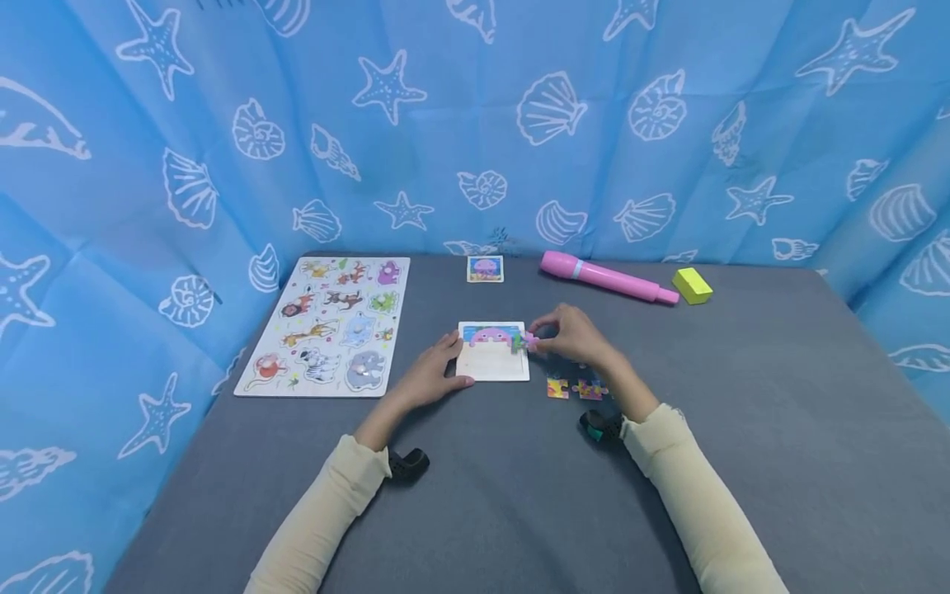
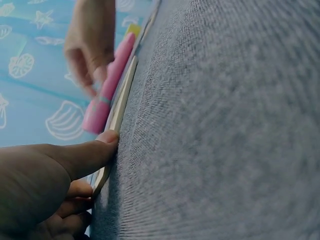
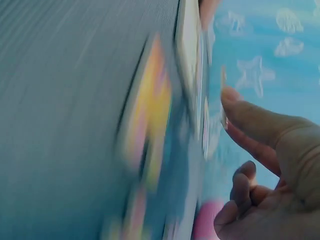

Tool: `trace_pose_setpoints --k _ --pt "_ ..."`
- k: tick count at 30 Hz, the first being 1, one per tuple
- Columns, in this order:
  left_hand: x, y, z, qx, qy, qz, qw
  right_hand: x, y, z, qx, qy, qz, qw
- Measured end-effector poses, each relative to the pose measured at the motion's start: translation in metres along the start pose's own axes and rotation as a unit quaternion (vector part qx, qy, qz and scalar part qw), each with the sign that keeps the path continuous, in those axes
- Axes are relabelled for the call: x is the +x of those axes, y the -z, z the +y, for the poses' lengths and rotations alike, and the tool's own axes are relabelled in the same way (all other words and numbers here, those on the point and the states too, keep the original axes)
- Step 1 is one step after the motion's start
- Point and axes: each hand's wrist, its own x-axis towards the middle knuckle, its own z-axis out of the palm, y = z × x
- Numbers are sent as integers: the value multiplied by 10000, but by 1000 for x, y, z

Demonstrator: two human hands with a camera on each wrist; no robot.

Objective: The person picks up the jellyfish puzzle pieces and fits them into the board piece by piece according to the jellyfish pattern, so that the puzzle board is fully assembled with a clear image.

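Note:
A small white-framed puzzle board (image 1: pixel 486 363) lies on the grey table, its top strip filled with blue and pink pieces that show part of a pink sea creature. My left hand (image 1: pixel 433 369) holds the board at its left side, the thumb (image 2: pixel 95 156) against the near edge and the fingers around the left edge. Over the board's upper right corner, my right hand (image 1: pixel 577 334) pinches a pink and green puzzle piece (image 1: pixel 524 341) between thumb and fingers. In the right wrist view that piece (image 3: pixel 224 100) appears edge-on, above the board.
Loose puzzle pieces (image 1: pixel 558 388) lie right of the board, some hidden under my right hand. A small picture card (image 1: pixel 486 269) lies behind it. Further right are a pink microphone-shaped toy (image 1: pixel 610 279) and a yellow block (image 1: pixel 693 285). An animal knob puzzle (image 1: pixel 326 326) lies left.

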Motion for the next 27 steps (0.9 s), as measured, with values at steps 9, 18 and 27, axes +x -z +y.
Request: trace_pose_setpoints --k 9,18,27 --pt "1 0 2 88 -38 89 9999 26 -42 -41 140 502 -284 9982" --pt "1 3 3 20 38 112 9999 32 -53 -40 12 699 -276 9972" --pt "2 3 4 -53 39 75 9999 35 -53 -37 343 776 -16 9964"
